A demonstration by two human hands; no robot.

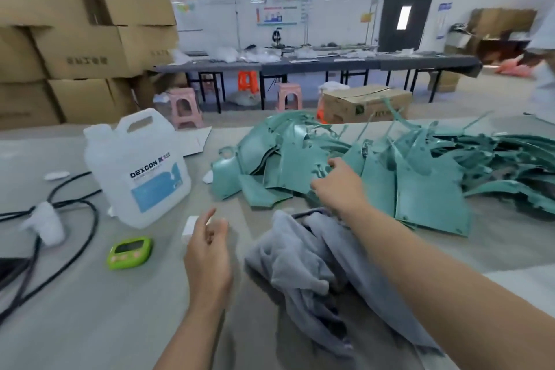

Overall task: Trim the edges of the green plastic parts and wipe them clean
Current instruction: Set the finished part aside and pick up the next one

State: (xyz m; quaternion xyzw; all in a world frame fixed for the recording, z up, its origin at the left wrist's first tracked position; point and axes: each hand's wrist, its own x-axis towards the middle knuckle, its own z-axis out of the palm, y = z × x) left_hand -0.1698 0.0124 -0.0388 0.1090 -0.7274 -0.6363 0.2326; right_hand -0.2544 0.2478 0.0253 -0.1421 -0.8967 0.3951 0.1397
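A heap of green plastic parts [375, 165] covers the right half of the grey table [90, 309]. My right hand [339, 186] reaches into the near edge of the heap, its fingers touching a flat green piece [300, 165]; whether it grips the piece is hidden by the hand. A crumpled grey cloth [315, 267] lies under my right forearm. My left hand [208, 252] hovers over the table left of the cloth, fingers loosely curled, holding nothing. No trimming tool is visible.
A white plastic jug [138, 168] with a blue label stands at the left. A green timer [129, 252] lies near my left hand, beside a small white block [189, 227]. Black cables [60, 237] loop at the far left. Cardboard boxes [75, 39] and stools stand behind.
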